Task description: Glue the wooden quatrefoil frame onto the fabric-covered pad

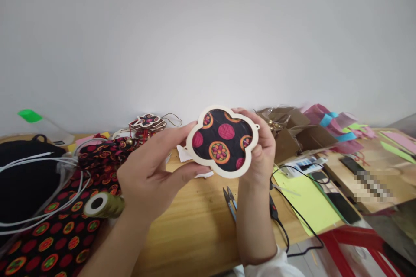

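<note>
A four-lobed pale wooden frame filled with black cloth bearing pink and orange medallions [223,140] is held up at mid-frame, above the wooden table [195,220], its face turned flat toward the camera, apparently so the cloth can be looked over. The left hand [151,171] pinches its left edge between thumb and fingers; the right hand [260,147] cups the right edge from behind, fingers curled round the rim. Just below lie small thread snips [230,201]. At lower left, matching black patterned fabric [58,238] spreads under a gold ribbon spool [103,204]. More finished wooden ornaments [147,122] are piled behind the left hand.
</note>
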{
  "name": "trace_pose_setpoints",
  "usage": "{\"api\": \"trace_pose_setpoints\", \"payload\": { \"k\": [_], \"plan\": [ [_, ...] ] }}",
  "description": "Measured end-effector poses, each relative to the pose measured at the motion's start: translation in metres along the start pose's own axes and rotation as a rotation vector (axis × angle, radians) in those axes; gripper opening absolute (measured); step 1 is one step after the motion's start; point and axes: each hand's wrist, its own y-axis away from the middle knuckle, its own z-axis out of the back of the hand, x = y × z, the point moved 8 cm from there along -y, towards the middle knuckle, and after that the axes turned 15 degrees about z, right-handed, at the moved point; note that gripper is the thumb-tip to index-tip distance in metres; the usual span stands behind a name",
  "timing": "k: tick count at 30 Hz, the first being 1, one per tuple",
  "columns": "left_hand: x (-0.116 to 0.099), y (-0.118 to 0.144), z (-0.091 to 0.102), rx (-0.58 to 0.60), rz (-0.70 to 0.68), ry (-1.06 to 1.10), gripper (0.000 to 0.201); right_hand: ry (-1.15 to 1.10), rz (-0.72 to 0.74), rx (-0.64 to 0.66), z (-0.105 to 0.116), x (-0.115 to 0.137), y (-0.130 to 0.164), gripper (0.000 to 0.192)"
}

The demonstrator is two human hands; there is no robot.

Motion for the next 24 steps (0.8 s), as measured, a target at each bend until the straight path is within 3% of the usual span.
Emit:
{"api": "trace_pose_setpoints", "payload": {
  "k": [6,10,18,24],
  "plan": [
    [-0.015,0.005,-0.003,0.078,-0.147,-0.172,0.058,0.032,0.048,0.007,0.004,0.004,0.001,0.043],
    [-0.020,0.007,-0.002,0.075,-0.169,-0.207,0.062,0.051,0.020,0.017,0.005,0.002,0.003,0.047],
    [-0.021,0.008,-0.003,0.078,-0.197,-0.164,0.060,0.013,0.090,0.031,0.004,0.007,0.001,0.033],
    [-0.022,0.006,-0.003,0.113,-0.188,-0.182,0.058,0.143,0.093,0.020,0.011,0.006,0.002,0.035]
  ]
}}
